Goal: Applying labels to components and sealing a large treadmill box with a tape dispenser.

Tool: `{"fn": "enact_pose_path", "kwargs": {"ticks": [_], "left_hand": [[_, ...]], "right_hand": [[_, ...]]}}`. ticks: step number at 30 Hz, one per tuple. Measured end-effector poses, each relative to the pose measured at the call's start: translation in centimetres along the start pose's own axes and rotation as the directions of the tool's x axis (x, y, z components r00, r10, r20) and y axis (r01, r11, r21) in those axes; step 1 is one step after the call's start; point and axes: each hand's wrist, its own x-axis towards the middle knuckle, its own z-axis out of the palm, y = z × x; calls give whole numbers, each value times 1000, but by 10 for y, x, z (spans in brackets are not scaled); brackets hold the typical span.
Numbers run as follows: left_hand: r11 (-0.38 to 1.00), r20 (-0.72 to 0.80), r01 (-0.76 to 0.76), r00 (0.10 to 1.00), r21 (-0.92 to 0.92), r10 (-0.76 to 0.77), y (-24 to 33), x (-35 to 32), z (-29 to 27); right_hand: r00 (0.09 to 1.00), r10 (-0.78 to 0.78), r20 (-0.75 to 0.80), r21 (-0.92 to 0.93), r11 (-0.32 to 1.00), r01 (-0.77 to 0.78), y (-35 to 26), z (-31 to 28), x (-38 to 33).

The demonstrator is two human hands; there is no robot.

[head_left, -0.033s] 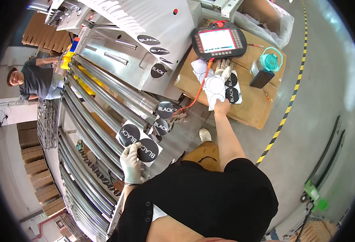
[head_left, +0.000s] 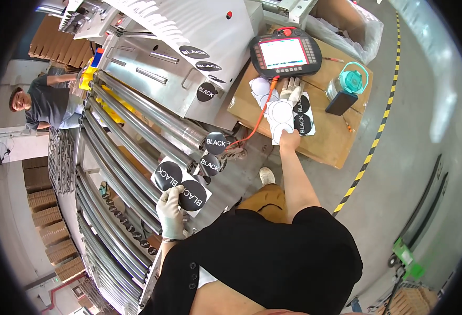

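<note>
My left hand [head_left: 170, 212], in a white glove, pinches a white sheet with two round black stickers [head_left: 169, 175] beside the rollers. My bare right hand [head_left: 289, 139] reaches to the cardboard box top and grips the near end of a white strip with blank circles [head_left: 281, 111]. Its fingertips are partly hidden. Beside that strip lies another sheet of black round stickers [head_left: 305, 124], partly covered. A loose white glove [head_left: 292, 90] rests at the strip's far end, next to more blank circle sheets [head_left: 261, 85].
A control pendant [head_left: 285, 52] with an orange cable sits on the cardboard box [head_left: 320, 149], along with a teal-lidded bottle [head_left: 350, 81] and a dark phone [head_left: 341, 103]. Metal rollers [head_left: 136, 118] run along my left, bearing black stickers at their ends. Another person [head_left: 57, 100] stands far left.
</note>
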Motion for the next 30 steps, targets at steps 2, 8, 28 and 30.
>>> {"fn": "enact_pose_path", "kwargs": {"ticks": [2, 8, 28, 30], "left_hand": [[1000, -4, -10, 1000, -8, 10, 5, 4, 1], [996, 11, -82, 997, -21, 82, -11, 21, -10], [995, 139, -32, 990, 94, 19, 20, 30, 39], [994, 126, -53, 991, 96, 41, 17, 33, 37]], "right_hand": [[996, -40, -75, -46, 998, 37, -4, -4, -7], [991, -63, 122, 41, 997, 59, -3, 6, -5], [953, 226, 200, 145, 956, -257, -43, 54, 16], [948, 247, 202, 186, 940, -285, -44, 61, 14]]}}
